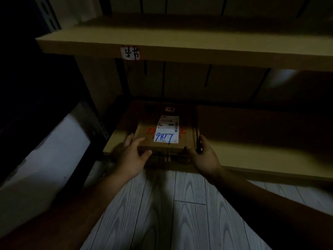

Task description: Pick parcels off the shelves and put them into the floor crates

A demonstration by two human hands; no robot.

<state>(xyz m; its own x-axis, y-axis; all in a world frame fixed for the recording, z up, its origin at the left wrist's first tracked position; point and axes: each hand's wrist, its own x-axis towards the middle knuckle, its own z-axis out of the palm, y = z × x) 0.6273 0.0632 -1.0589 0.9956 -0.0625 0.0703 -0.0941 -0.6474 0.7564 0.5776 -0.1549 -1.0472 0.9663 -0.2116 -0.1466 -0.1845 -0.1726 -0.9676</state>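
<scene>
A flat brown cardboard parcel (pixel 149 136) with a white label marked 9817 lies at the front edge of the lower shelf (pixel 252 150). It partly overhangs the edge. My left hand (pixel 132 156) grips its near left corner, thumb on the front edge and fingers on top. My right hand (pixel 203 154) grips its near right corner, fingers along the right side. No crate is in view.
An upper shelf board (pixel 180 49) with a small white tag (pixel 130 53) juts out above the parcel. A dark metal upright (pixel 100 127) stands at the left. Pale wood-grain floor (pixel 171 213) lies below my arms. The scene is dim.
</scene>
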